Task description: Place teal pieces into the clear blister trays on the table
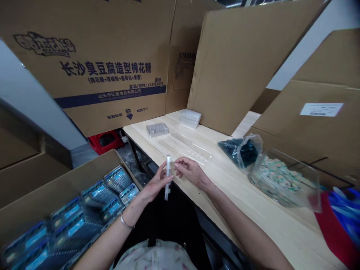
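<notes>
A narrow, whitish plastic piece (167,189), seen edge-on, stands upright in my left hand (157,183) over the table's near edge. Thumb and fingers close on it from the left. On its other side, my right hand (191,170) has its fingertips pinched together close to the piece. Whatever those fingertips hold is too small and blurred to make out. Beyond my hands, clear plastic strips (191,146) lie flat on the pale wooden table (225,195). A clear ribbed plastic tray (157,129) and a whitish plastic box (190,118) rest at the far end.
Below left, an open carton (70,180) holds rows of blue-printed packs (74,221). On the right are a bag of dark teal pieces (244,150), a clear bin (312,187) of small green-and-white packets, and a red container (332,225). Large cardboard sheets (242,63) stand behind the table.
</notes>
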Available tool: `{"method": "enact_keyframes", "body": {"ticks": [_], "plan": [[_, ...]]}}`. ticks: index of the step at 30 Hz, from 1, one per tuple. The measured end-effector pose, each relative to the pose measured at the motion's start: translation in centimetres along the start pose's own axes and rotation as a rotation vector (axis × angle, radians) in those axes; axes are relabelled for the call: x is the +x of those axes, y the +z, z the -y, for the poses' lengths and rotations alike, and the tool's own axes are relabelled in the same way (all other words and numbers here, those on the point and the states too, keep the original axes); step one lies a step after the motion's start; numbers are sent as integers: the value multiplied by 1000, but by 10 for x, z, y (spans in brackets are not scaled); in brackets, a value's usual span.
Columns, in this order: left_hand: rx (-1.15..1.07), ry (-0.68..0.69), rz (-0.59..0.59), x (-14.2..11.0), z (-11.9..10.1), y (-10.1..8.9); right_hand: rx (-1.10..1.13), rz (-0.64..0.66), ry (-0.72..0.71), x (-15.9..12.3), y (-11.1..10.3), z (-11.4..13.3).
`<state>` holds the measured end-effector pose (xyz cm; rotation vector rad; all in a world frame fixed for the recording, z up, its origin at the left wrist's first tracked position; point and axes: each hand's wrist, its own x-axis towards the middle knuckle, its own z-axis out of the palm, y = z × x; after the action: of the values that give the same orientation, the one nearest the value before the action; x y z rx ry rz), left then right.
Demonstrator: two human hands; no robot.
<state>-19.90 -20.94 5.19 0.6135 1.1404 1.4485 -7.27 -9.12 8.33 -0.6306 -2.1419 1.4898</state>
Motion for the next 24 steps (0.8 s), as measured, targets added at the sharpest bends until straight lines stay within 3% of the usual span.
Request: {"method": "enact_keyframes", "body": {"ticks": [3,8,24], "plan": [[-22,36,24,2,-1,14,229,14,49,-4,5,11],[-17,75,51,5,2,19,349,-1,88,-9,5,7],[-26,-9,165,1,10,19,466,32,56,-18,2,4]]}}
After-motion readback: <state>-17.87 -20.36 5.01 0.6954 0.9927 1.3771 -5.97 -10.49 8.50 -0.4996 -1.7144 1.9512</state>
